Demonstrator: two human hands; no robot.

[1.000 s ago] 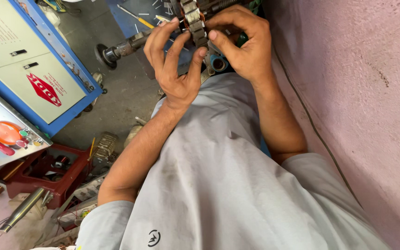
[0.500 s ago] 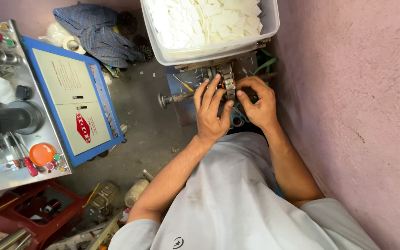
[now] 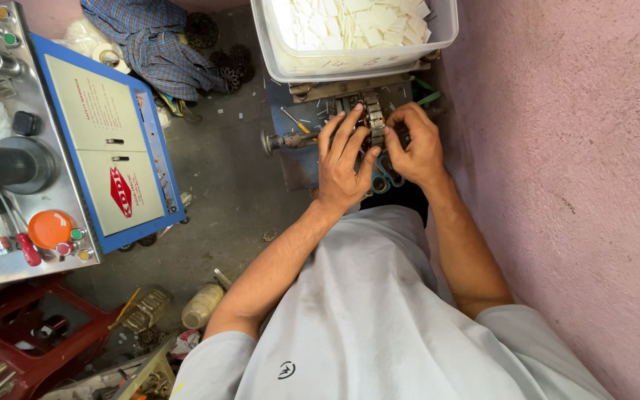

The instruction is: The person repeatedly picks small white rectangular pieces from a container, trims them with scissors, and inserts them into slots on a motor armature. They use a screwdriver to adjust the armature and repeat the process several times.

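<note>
Your left hand [image 3: 344, 164] and your right hand [image 3: 414, 144] meet around a small round metal part with ridged, slotted sides [image 3: 374, 122]. It sits on a thin grey metal shaft [image 3: 284, 140] that sticks out to the left and ends in a little round knob. The part is right between your two hands, touching both.

Your left grip is spread: the fingers [image 3: 341, 132] stand long and apart, and the thumb presses the near side of the ridged part. Your right grip is curled tight, with the fingertips pinching the ridged part from the right side.

Under your hands lies a flat blue metal worktop [image 3: 298, 167], scratched and dotted with tiny white bits. Just behind the part stands a clear plastic tub [image 3: 275, 55] full of thin white paper-like cards [image 3: 350, 22].

The floor [image 3: 224, 185] is rough grey concrete. To your left is a shiny steel machine with a blue-edged panel [image 3: 105, 141] and an orange round button [image 3: 50, 228]. A crumpled blue checked cloth [image 3: 153, 37] lies near the tub. A smooth pink wall [image 3: 572, 148] runs along your right side. You wear a soft grey shirt [image 3: 379, 311].
</note>
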